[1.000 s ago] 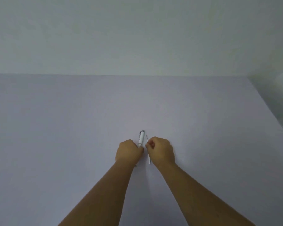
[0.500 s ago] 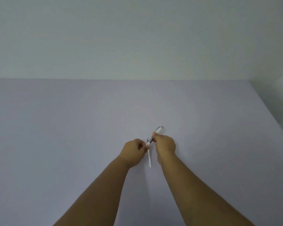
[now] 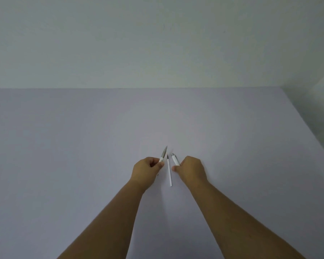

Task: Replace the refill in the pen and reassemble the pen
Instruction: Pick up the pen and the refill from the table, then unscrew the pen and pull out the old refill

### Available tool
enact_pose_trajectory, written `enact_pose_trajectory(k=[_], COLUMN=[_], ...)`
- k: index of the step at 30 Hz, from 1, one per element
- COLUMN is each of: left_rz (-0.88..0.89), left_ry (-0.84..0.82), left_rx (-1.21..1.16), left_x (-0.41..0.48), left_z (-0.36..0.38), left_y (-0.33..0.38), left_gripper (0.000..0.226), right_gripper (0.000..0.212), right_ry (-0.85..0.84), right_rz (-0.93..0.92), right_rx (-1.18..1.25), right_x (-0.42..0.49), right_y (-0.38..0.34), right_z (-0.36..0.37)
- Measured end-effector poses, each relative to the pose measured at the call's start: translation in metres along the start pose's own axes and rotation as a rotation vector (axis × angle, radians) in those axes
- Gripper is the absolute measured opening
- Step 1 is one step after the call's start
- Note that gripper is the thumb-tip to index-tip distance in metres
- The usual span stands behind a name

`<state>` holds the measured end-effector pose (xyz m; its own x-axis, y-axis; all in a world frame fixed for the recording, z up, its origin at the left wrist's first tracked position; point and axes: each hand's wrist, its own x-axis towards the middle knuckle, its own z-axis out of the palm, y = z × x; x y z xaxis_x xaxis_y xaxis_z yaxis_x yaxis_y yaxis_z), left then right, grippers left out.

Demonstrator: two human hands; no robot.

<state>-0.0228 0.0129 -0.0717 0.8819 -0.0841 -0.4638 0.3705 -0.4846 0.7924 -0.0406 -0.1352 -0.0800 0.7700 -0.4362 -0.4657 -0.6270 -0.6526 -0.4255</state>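
The pen is apart in two pieces. My left hand (image 3: 148, 170) grips the front piece (image 3: 163, 154), a grey tapered tip section that points up and away. My right hand (image 3: 192, 169) holds the white rear barrel (image 3: 175, 159), whose silver end sticks out past my fingers. Between the two hands a thin white refill (image 3: 169, 171) with a dark tip lies on the pale lilac table (image 3: 82, 146), pointing away from me. Neither hand touches it.
The table's far edge meets a plain white wall (image 3: 157, 43). Its right edge (image 3: 307, 126) runs diagonally toward me, with a dark gap beyond it at the far right.
The hands were together on the pen; they have drawn apart, the left taking the tip section and the right the rear barrel. The refill on the table has not moved.
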Motion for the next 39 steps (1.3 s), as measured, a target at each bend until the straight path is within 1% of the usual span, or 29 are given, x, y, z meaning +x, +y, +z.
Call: enact_pose_trajectory(k=[6,8,10,12,13,16,18,19,21,22,25,27,29,30,31,33,34,36,38,39], left_rz=[0.034,0.051,0.089,0.150,0.181,0.222,0.206,0.191,0.160,0.146,0.149,0.168,0.181,0.183,0.184,0.189,0.196,0.217,0.233,0.236], left_ry=[0.012,0.017,0.021,0.024,0.026,0.011,-0.028,-0.053,-0.097,-0.117,-0.138,-0.128,-0.119,-0.114,-0.110,-0.100,-0.094,-0.086,-0.083,-0.084], left_rx=[0.088,0.101,0.140,0.213,0.245,0.273,0.224,0.166,0.053,0.019,0.019,0.055,0.093,0.113,0.128,0.137,0.143,0.168,0.192,0.207], left_x=[-0.003,-0.004,-0.006,-0.009,-0.011,-0.013,-0.015,-0.015,-0.015,-0.016,-0.019,-0.021,-0.023,-0.024,-0.025,-0.028,-0.029,-0.030,-0.032,-0.033], left_z=[-0.002,-0.003,-0.002,-0.001,0.000,0.000,-0.002,-0.004,-0.008,-0.009,-0.011,-0.011,-0.011,-0.011,-0.011,-0.012,-0.013,-0.014,-0.014,-0.015], left_y=[0.000,0.003,0.006,0.011,0.014,0.020,0.023,0.024,0.026,0.027,0.031,0.033,0.034,0.035,0.036,0.037,0.037,0.038,0.039,0.039], left_gripper=[0.024,0.022,0.020,0.020,0.020,0.021,0.018,0.016,0.018,0.021,0.024,0.026,0.027,0.027,0.027,0.027,0.027,0.028,0.028,0.028], right_gripper=[0.035,0.041,0.043,0.048,0.047,0.032,0.031,0.026,0.016,0.014,0.014,0.014,0.022,0.022,0.017,0.010,0.010,0.005,0.014,0.013], right_ry=[0.012,0.053,0.064,-0.007,-0.045,-0.100,-0.126,-0.136,-0.165,-0.180,-0.255,-0.282,-0.237,-0.218,-0.217,-0.272,-0.306,-0.328,-0.285,-0.278], right_rz=[0.017,-0.013,-0.043,-0.060,-0.077,-0.096,-0.102,-0.116,-0.157,-0.179,-0.212,-0.176,-0.155,-0.160,-0.173,-0.199,-0.193,-0.156,-0.120,-0.119], right_rx=[0.034,0.087,0.298,0.521,0.585,0.666,0.716,0.741,0.804,0.831,0.921,0.911,0.789,0.762,0.770,0.862,0.916,0.929,0.869,0.859], right_x=[-0.003,-0.004,-0.007,-0.011,-0.013,-0.016,-0.016,-0.015,-0.014,-0.015,-0.017,-0.018,-0.019,-0.021,-0.021,-0.021,-0.021,-0.022,-0.022,-0.023], right_y=[0.004,0.001,-0.008,-0.018,-0.023,-0.028,-0.027,-0.026,-0.023,-0.022,-0.019,-0.019,-0.018,-0.018,-0.017,-0.016,-0.016,-0.015,-0.014,-0.014], right_z=[0.000,-0.004,-0.013,-0.022,-0.025,-0.029,-0.032,-0.033,-0.036,-0.037,-0.043,-0.046,-0.047,-0.048,-0.049,-0.051,-0.052,-0.054,-0.055,-0.055])
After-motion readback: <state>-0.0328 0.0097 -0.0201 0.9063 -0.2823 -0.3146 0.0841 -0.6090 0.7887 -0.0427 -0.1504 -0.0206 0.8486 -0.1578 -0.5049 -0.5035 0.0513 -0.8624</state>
